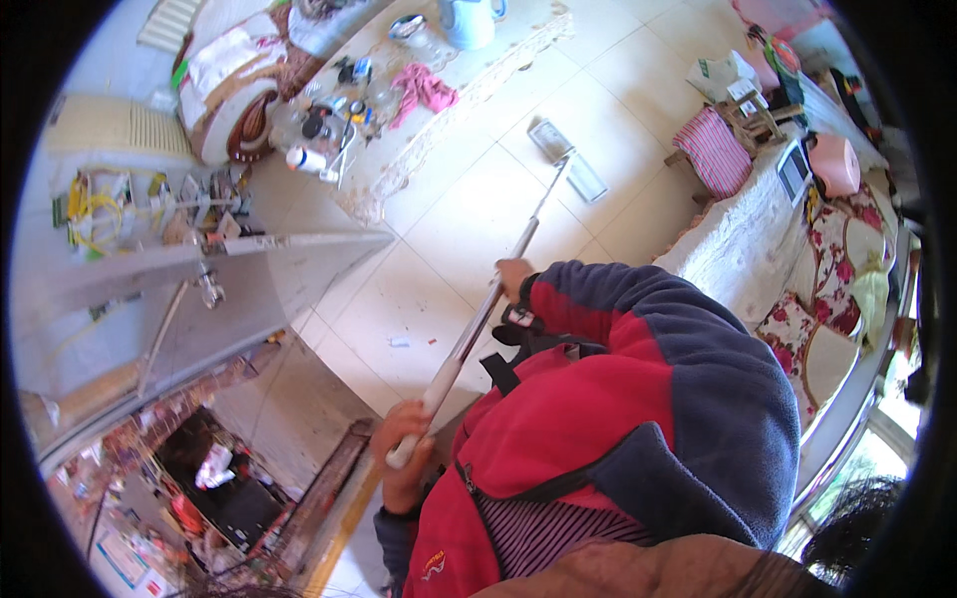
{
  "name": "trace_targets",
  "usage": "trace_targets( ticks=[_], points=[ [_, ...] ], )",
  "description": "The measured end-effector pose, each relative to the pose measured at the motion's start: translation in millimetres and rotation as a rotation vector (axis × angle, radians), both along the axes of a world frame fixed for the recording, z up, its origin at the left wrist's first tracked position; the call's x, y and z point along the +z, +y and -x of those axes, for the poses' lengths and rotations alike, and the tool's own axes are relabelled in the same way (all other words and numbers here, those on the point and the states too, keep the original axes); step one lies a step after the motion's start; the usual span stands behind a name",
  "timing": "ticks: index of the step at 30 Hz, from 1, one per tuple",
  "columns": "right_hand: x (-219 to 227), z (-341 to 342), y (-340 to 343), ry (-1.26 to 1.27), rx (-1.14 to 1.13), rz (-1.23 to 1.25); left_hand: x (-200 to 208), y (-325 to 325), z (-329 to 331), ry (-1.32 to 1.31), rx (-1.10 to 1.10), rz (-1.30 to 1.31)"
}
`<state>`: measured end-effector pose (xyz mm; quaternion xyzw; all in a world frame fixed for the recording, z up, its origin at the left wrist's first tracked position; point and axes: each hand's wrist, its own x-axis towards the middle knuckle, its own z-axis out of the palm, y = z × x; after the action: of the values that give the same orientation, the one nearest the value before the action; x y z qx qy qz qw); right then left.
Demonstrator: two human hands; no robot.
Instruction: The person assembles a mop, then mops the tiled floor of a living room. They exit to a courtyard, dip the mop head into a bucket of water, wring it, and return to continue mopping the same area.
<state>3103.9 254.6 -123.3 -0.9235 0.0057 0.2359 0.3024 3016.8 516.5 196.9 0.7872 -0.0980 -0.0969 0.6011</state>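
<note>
A flat mop [480, 324] with a long pale metal pole slants across the view, and both my hands are closed on it. Near the pole's lower-left end, my left hand [404, 448] wraps the thick white grip. My right hand [513, 279] grips the pole farther up, in front of my red and navy jacket. The far end thins to a joint at the middle of the rectangular grey-white mop head [586, 181], which lies on the tiled floor [439, 284].
A lace-edged table [498, 85] at the top left bears a pink cloth [424, 92], a blue pitcher [471, 22] and several containers. A striped cushion [713, 149] and a white-covered seat [743, 234] stand right. Small scraps [399, 342] lie on the floor; a grey panel [299, 259] juts out left.
</note>
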Motion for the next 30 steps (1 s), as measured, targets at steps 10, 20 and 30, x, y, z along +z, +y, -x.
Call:
trace_targets(
  ticks=[10,20,30],
  points=[
    [-6,-88,-159,0.087,-1.755,-1.21,-112,-189,-161,-0.365,-0.596,0.023],
    [-60,-122,-153,0.188,-1.077,-0.685,-137,-176,-156,-0.156,-0.326,-0.005],
    [-41,-114,-15,0.132,-0.515,-0.141,-69,-52,-54,0.119,0.038,-0.142]
  ],
)
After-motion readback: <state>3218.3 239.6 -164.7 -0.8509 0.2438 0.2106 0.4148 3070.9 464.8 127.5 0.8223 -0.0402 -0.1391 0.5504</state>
